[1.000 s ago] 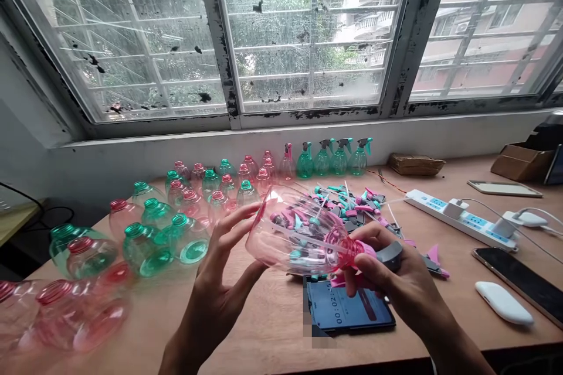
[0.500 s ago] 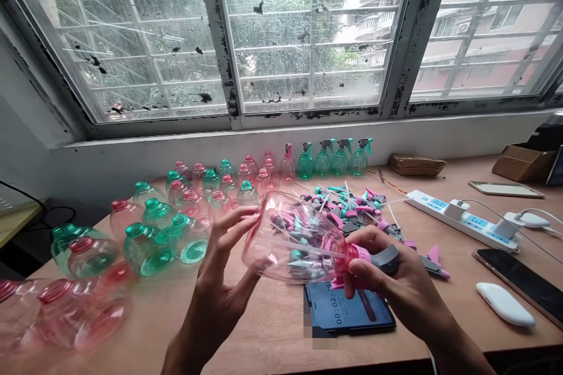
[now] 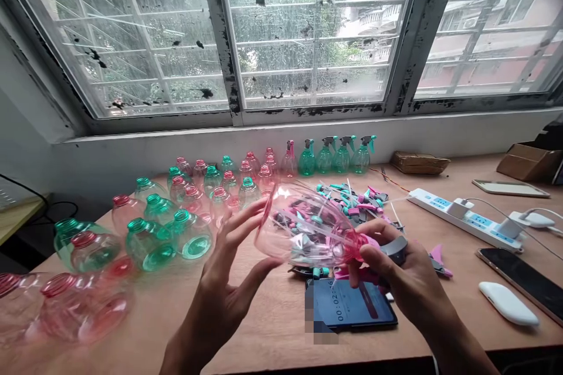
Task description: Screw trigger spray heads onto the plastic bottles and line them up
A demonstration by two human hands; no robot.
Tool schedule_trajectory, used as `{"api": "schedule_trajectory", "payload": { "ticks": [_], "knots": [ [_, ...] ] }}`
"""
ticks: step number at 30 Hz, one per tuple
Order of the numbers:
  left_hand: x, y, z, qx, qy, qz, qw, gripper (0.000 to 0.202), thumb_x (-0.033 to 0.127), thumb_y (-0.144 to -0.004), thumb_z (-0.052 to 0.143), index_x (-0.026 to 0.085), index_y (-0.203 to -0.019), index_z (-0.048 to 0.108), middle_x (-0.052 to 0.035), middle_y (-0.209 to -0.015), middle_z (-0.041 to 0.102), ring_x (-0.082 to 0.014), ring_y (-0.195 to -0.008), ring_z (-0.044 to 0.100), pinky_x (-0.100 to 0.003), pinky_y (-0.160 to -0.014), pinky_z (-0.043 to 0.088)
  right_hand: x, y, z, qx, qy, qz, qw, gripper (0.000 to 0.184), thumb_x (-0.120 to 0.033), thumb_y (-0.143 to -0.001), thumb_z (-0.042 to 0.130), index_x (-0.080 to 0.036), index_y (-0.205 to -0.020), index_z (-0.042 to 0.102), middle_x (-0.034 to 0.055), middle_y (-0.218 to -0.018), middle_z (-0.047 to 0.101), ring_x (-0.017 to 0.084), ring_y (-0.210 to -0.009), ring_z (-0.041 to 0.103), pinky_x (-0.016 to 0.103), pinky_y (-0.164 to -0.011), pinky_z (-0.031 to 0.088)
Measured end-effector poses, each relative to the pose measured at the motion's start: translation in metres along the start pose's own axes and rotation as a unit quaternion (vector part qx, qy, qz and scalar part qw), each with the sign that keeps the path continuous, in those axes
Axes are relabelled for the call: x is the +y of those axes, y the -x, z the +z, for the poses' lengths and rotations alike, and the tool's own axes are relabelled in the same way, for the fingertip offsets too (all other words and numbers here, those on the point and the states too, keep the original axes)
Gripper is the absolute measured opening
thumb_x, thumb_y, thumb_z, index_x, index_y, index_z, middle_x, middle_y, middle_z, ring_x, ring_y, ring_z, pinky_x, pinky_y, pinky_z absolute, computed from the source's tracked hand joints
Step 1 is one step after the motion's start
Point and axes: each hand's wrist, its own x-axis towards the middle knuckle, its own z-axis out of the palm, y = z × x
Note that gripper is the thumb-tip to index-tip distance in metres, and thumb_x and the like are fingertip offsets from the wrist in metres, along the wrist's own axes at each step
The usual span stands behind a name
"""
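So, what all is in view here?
Held bottle: one, clear pink, tilted above the table
Held spray head: one, pink and grey, at that bottle's neck
Sprayer-topped bottles: five (one pink, four green), by the wall
Topless bottles: many, pink and green, left
Loose spray heads: uncountable pile, pink, green, grey, centre
Timer phone: one, dark, front
Second phone: one, black, right
Flat device: one, pale rimmed, far right
Small case: one, white, right front
Power strip: one, white, right
Plugs: several, white, at the strip
Package: one, brown, back
Box: one, brown, back right
Table: one, brown, underneath
Window: one, grey frame, behind
Left fingers: one hand, bare, at the bottle's base
Right fingers: one hand, bare, at its neck
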Motion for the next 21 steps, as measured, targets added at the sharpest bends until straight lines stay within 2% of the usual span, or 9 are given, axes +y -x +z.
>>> {"api": "schedule_trajectory", "payload": {
  "ticks": [3, 6, 9, 11, 14, 16, 18, 20, 21],
  "knots": [
    [0.0022, 0.0013, 0.0005, -0.015, -0.015, -0.045, 0.999, 0.063, 0.043, -0.096, 0.08, 0.037, -0.151, 0.05, -0.0094, -0.162, 0.061, -0.0362, -0.154, 0.054, -0.069, -0.138, 0.014, 0.0027, -0.0008, -0.0005, 0.0, 0.017, -0.017, 1.0, 0.042, -0.058, -0.088, 0.087, -0.023, -0.1, 0.066, 0.0008, -0.061, 0.076, 0.019, -0.049, 0.07, 0.018, -0.028, 0.03],
    [0.0023, 0.0018, 0.0027, 0.013, 0.024, -0.059, 0.998, 0.044, 0.042, -0.099, 0.077, 0.036, -0.138, 0.057, -0.0073, -0.163, 0.061, -0.0332, -0.155, 0.054, -0.066, -0.138, 0.021, 0.0044, -0.0009, -0.0002, -0.001, 0.027, -0.028, 0.999, 0.04, -0.055, -0.088, 0.088, -0.023, -0.1, 0.068, 0.0013, -0.061, 0.076, 0.017, -0.047, 0.068, 0.018, -0.029, 0.025],
    [0.0, 0.001, 0.0034, 0.015, 0.035, -0.034, 0.999, 0.047, 0.035, -0.102, 0.073, 0.039, -0.145, 0.056, -0.0052, -0.168, 0.055, -0.0293, -0.159, 0.048, -0.058, -0.136, 0.031, 0.0027, -0.0003, -0.0001, 0.005, 0.01, -0.021, 1.0, 0.042, -0.057, -0.086, 0.089, -0.022, -0.098, 0.068, 0.0005, -0.059, 0.077, 0.017, -0.049, 0.069, 0.018, -0.034, 0.038],
    [-0.0009, 0.0003, 0.0028, 0.01, 0.004, -0.022, 1.0, 0.052, 0.029, -0.105, 0.069, 0.042, -0.152, 0.052, -0.0046, -0.167, 0.056, -0.0277, -0.159, 0.048, -0.055, -0.134, 0.035, 0.0007, 0.0002, -0.0003, 0.005, -0.008, -0.011, 1.0, 0.045, -0.059, -0.084, 0.09, -0.022, -0.095, 0.067, -0.0003, -0.057, 0.076, 0.019, -0.051, 0.072, 0.019, -0.037, 0.044],
    [0.0005, 0.0002, 0.0016, -0.015, -0.05, -0.039, 0.998, 0.061, 0.037, -0.102, 0.073, 0.041, -0.157, 0.047, -0.0067, -0.162, 0.061, -0.0315, -0.155, 0.054, -0.058, -0.132, 0.038, -0.0006, 0.0003, -0.0004, 0.015, 0.021, -0.014, 1.0, 0.045, -0.06, -0.085, 0.089, -0.023, -0.097, 0.068, -0.0013, -0.057, 0.075, 0.016, -0.042, 0.065, 0.019, -0.03, 0.034],
    [0.0022, 0.0009, 0.0013, -0.023, -0.054, -0.055, 0.997, 0.064, 0.047, -0.098, 0.077, 0.039, -0.155, 0.048, -0.0085, -0.16, 0.063, -0.0359, -0.152, 0.057, -0.065, -0.133, 0.032, 0.0, -0.0001, 0.0001, 0.017, 0.051, -0.04, 0.998, 0.041, -0.057, -0.087, 0.088, -0.023, -0.098, 0.069, -0.0007, -0.058, 0.077, 0.015, -0.04, 0.061, 0.021, -0.03, 0.035],
    [0.0029, 0.0017, 0.0015, -0.01, -0.034, -0.068, 0.997, 0.053, 0.05, -0.099, 0.074, 0.038, -0.146, 0.054, -0.0077, -0.158, 0.065, -0.0365, -0.15, 0.059, -0.07, -0.136, 0.021, 0.0011, -0.0009, 0.0009, 0.013, 0.057, -0.068, 0.996, 0.038, -0.054, -0.087, 0.089, -0.022, -0.096, 0.07, -0.0001, -0.059, 0.077, 0.017, -0.047, 0.066, 0.025, -0.041, 0.048],
    [0.0021, 0.0024, 0.0018, 0.003, 0.0, -0.066, 0.998, 0.042, 0.045, -0.102, 0.071, 0.038, -0.141, 0.057, -0.0058, -0.161, 0.064, -0.0338, -0.152, 0.057, -0.067, -0.138, 0.017, 0.0019, -0.0014, 0.0014, 0.006, 0.035, -0.072, 0.997, 0.037, -0.052, -0.086, 0.091, -0.022, -0.095, 0.07, -0.0003, -0.059, 0.077, 0.02, -0.055, 0.072, 0.028, -0.052, 0.056],
    [0.0013, 0.0026, 0.0018, 0.006, 0.015, -0.057, 0.998, 0.042, 0.042, -0.103, 0.072, 0.039, -0.142, 0.057, -0.0051, -0.164, 0.06, -0.0322, -0.155, 0.054, -0.065, -0.138, 0.019, 0.0021, -0.0015, 0.0014, 0.001, 0.019, -0.062, 0.998, 0.038, -0.053, -0.086, 0.091, -0.022, -0.095, 0.07, -0.0007, -0.059, 0.077, 0.02, -0.055, 0.073, 0.028, -0.052, 0.057]
  ]
}}
